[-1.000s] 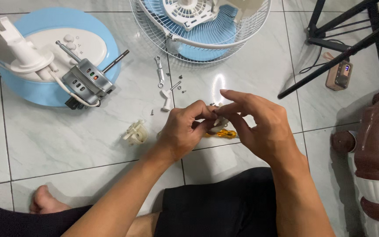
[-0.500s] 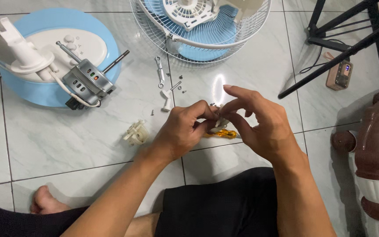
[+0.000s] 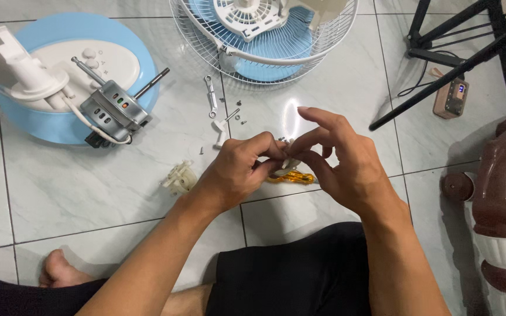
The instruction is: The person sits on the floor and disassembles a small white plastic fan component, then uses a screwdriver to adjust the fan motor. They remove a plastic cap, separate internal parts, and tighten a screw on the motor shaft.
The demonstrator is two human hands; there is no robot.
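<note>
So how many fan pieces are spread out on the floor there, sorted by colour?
Blue and white: 2, the round fan base and the wire grille with blades.
Silver: 2, the motor and a small link bar.
White or cream: 2, a bracket and a small gear housing.
Yellow: 1, the handled tool under the left hand and right hand.
Total: 7, loose screws not counted.

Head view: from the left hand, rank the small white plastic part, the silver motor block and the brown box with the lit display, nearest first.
From the left hand:
1. Small white plastic part, on the tile just to its left.
2. Silver motor block, farther up-left, against the blue fan base.
3. Brown box, far right, beyond the right hand.
</note>
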